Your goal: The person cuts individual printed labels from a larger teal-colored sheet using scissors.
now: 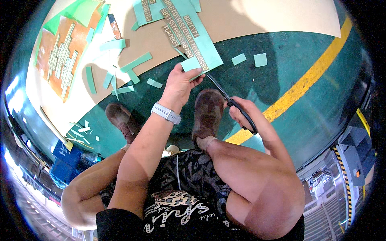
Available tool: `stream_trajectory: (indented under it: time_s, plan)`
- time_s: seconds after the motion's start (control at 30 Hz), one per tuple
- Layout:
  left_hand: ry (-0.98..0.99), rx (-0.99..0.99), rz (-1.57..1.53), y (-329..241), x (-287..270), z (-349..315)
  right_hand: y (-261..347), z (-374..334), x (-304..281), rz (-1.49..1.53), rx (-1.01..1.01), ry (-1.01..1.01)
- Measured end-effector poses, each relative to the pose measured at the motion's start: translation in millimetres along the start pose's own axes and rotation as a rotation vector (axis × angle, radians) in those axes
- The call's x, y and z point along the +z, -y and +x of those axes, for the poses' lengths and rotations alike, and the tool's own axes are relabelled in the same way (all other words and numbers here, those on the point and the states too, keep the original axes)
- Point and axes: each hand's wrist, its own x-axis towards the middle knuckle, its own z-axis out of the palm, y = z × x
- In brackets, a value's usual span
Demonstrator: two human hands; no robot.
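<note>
Between thumb and fingers, my left hand [183, 82] grips the near end of a light green sheet [211, 54] with rows of cut-out characters. A pale watch strap circles that wrist. My right hand [245, 112] is closed round the black handles of a pair of scissors [219, 88]. Their dark blades point up and left, reaching the sheet's near edge beside my left fingers; part of the blades is hidden by the sheet. Beyond, the sheet extends over a large tan board [257, 20].
Green strips [134, 62] lie scattered on the board, with small green scraps [260, 60] on the green floor [289, 56]. An orange-brown sheet of lettering [60, 56] lies at the far left. A yellow line [297, 90] crosses the floor. A blue box [66, 160] stands at the left.
</note>
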Motion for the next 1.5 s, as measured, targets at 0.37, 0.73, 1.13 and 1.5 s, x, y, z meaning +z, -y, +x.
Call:
stream_trajectory:
  time_s: [0.37,0.73,1.13,1.5]
  plan:
    - [-0.005,-0.074,-0.005,-4,3,-5,-3,13,13,0.060,-0.077,-0.034]
    - [0.016,-0.077,0.009,-6,7,-7,8,19,14,0.150,0.070,-0.042]
    - [0.014,-0.094,-0.005,-8,10,-6,5,22,13,0.116,-0.018,-0.044]
    - [-0.010,-0.081,-0.007,-9,15,-8,8,21,12,0.077,-0.054,-0.053]
